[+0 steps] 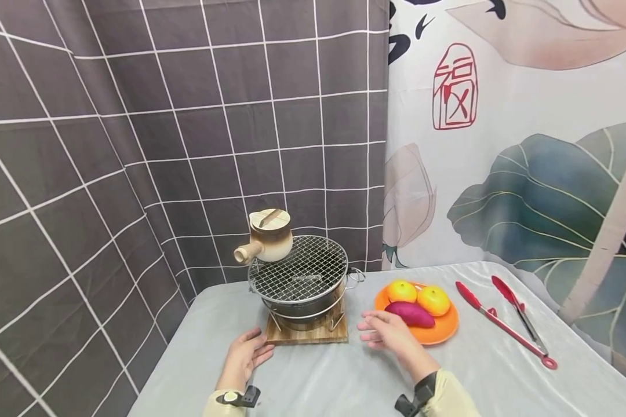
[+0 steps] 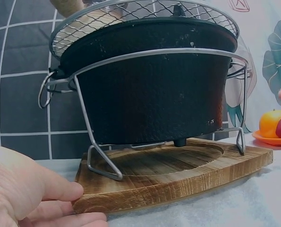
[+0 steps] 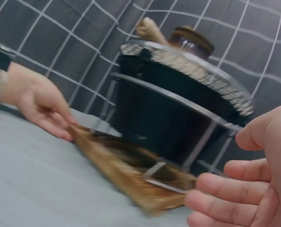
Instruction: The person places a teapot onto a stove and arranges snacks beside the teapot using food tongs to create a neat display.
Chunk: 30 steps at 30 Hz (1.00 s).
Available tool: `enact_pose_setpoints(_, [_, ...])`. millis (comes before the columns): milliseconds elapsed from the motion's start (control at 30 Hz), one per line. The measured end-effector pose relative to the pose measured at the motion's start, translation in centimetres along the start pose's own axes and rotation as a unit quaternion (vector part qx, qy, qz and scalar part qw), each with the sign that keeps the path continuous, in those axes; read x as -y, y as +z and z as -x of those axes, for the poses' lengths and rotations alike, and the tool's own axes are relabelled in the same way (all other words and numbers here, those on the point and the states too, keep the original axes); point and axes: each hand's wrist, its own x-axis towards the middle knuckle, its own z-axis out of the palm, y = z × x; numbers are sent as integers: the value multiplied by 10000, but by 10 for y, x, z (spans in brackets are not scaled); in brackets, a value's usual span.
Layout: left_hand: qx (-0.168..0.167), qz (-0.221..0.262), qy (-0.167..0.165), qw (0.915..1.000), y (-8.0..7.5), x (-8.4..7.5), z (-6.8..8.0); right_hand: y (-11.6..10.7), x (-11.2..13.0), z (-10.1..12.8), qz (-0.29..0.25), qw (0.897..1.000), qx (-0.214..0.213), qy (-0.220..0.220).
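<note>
A black charcoal stove [image 1: 302, 295] [image 2: 154, 94] [image 3: 168, 118] with a wire grill top [image 1: 298, 267] stands in a metal frame on a wooden board [image 1: 306, 332] [image 2: 178, 175] [image 3: 126, 170]. A small clay pot [image 1: 267, 234] with a side handle sits on the grill's back left. My left hand [image 1: 245, 354] [image 2: 41, 198] [image 3: 41, 106] lies flat on the table, fingertips touching the board's left corner. My right hand [image 1: 388, 335] [image 3: 246, 184] hovers open just right of the board, beside the orange plate [image 1: 438, 333], holding nothing.
The orange plate carries two oranges [image 1: 417, 295] and a purple sweet potato [image 1: 410, 314]. Red tongs [image 1: 506, 321] lie on the grey tablecloth [image 1: 344, 376] at the right. A grid-patterned curtain [image 1: 162, 145] and a printed cloth [image 1: 527, 145] hang behind the table.
</note>
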Motion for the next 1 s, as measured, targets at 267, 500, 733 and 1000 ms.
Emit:
enact_pose_setpoints(267, [-67,31,27,10000,-2,1,3,-54,28,-6,688,9971,-303,-125])
enact_pose_setpoints(500, [-91,31,-11,10000,2,0,3,-108,30,-6,1637,9835,-678,-366])
enact_pose_setpoints(733, [-87,56,35,9999,3,2,5,-153,20,-6,3101,9432,-1025,-611])
enact_pose_setpoints(1000, [-88,88,43,9999,4,-1,4,-191,7,-10,4209,8885,-1713,-639])
